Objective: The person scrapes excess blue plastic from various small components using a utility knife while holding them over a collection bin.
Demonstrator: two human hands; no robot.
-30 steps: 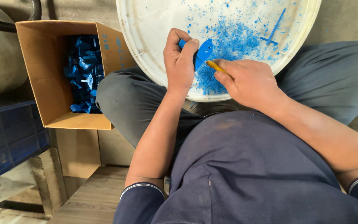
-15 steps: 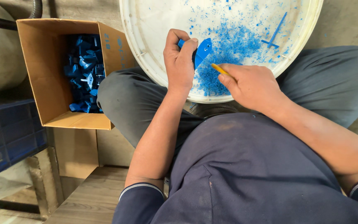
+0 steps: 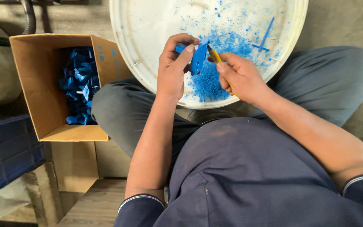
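I read this as mid-trim — my left hand [image 3: 174,67] pinches the blue plastic part [image 3: 199,56] over the white tub [image 3: 148,63] at twelve o'clock, right hand [image 3: 237,75] fisted on a yellow-handled knife [image 3: 216,56] (blade touching it), needing a steady stroke along the edge.

Basin [image 3: 148,75] far half open; box [image 3: 43,84] blocks left.

In my left hand [image 3: 174,69] I hold a bright blue plastic piece [image 3: 199,57], and in my right hand [image 3: 239,75] a tool with a yellow handle [image 3: 215,56]. The round tub [image 3: 148,63] under them is off-white and speckled with blue shavings [image 3: 209,82]. The brown cardboard box [image 3: 30,96] holds dark blue parts [image 3: 80,86]; my trousers [image 3: 118,113] are grey and my shirt [image 3: 248,176] navy with pale stripes at the cuffs.
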